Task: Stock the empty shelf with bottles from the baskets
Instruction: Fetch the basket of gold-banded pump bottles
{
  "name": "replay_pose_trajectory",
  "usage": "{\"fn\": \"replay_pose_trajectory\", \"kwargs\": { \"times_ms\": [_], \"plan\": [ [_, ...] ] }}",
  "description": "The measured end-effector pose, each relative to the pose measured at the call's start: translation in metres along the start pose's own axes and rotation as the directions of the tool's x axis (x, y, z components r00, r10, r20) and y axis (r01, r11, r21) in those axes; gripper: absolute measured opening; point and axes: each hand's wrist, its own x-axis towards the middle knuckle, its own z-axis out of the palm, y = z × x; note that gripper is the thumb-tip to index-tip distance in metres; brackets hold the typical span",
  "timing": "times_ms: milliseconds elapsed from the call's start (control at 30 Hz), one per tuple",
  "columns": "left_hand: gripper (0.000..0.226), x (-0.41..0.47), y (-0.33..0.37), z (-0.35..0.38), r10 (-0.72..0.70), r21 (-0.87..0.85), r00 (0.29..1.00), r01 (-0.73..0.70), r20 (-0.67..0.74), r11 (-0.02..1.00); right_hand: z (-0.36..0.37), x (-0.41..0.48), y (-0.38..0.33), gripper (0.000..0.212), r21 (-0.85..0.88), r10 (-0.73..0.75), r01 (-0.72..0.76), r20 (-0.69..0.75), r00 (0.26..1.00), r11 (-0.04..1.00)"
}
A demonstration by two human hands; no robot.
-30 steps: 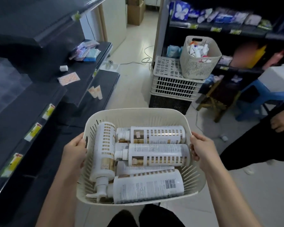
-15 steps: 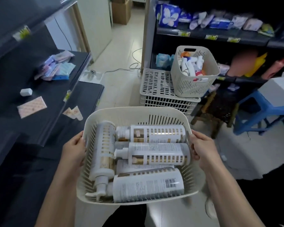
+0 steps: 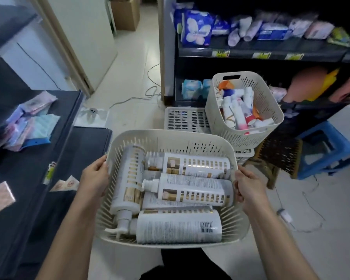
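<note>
A cream basket (image 3: 170, 136) is held at waist height over the tiled floor. The left hand (image 3: 95, 178) grips its left rim and the right hand (image 3: 249, 188) grips its right rim, fingers curled over the edge. Five white pump bottles (image 3: 190, 190) with gold bars lie inside. One runs along the left wall with its pump toward the person; four lie crosswise, one of them mostly buried under the others.

Just left of the basket stands the dark left shelf (image 3: 69, 138), with a heap of soft packets (image 3: 26, 122) on its upper tier and yellow price tags on its edge.

Beyond the basket, a second basket (image 3: 214, 110) sits on a stack of slatted crates (image 3: 182, 120). It is full of small tubes and bottles too jumbled to count. Behind them the right shelf (image 3: 251, 51) holds wrapped packs. A wooden stool (image 3: 279, 154) and a blue stool (image 3: 331, 150) stand at right, and a cable (image 3: 129, 98) trails across the floor.
</note>
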Motion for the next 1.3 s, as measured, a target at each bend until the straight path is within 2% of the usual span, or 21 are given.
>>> {"fn": "replay_pose_trajectory", "kwargs": {
  "times_ms": [100,300,533,633,733,833,933,1033,1100,1300],
  "plan": [
    [0.033,0.039,0.034,0.022,0.041,-0.028,0.999,-0.04,0.028,0.999,0.021,0.046,-0.016,0.03,0.016,0.016,-0.016,-0.039,0.999,1.0],
    [0.035,0.122,0.097,0.063,0.045,-0.017,0.99,-0.043,0.135,0.999,0.055,0.098,-0.045,0.025,0.101,-0.016,0.025,-0.081,0.997,0.995],
    [0.035,0.239,0.147,0.113,0.065,0.123,0.938,-0.112,0.34,0.986,0.098,0.136,-0.054,0.029,0.251,0.091,-0.02,-0.278,0.956,0.968],
    [0.031,0.283,0.174,0.138,0.069,0.216,0.891,-0.183,0.448,0.959,0.122,0.14,-0.055,0.029,0.327,0.164,-0.036,-0.371,0.914,0.944],
    [0.03,0.302,0.21,0.162,0.075,0.244,0.844,-0.237,0.531,0.94,0.15,0.139,-0.054,0.03,0.399,0.247,-0.041,-0.48,0.842,0.916],
    [0.031,0.338,0.231,0.194,0.089,0.33,0.804,-0.34,0.588,0.881,0.176,0.14,-0.052,0.03,0.477,0.321,-0.029,-0.543,0.776,0.878],
    [0.034,0.36,0.248,0.223,0.105,0.386,0.74,-0.46,0.664,0.799,0.198,0.143,-0.053,0.029,0.509,0.356,-0.012,-0.584,0.729,0.86],
    [0.028,0.365,0.267,0.245,0.116,0.367,0.669,-0.535,0.734,0.761,0.216,0.149,-0.056,0.028,0.535,0.378,0.019,-0.621,0.686,0.844],
    [0.031,0.376,0.276,0.262,0.116,0.35,0.625,-0.57,0.772,0.744,0.226,0.154,-0.057,0.027,0.567,0.408,0.032,-0.63,0.661,0.823],
    [0.035,0.411,0.287,0.314,0.101,0.35,0.57,-0.624,0.815,0.699,0.254,0.17,-0.061,0.032,0.629,0.474,0.054,-0.636,0.609,0.776]
  ]
}}
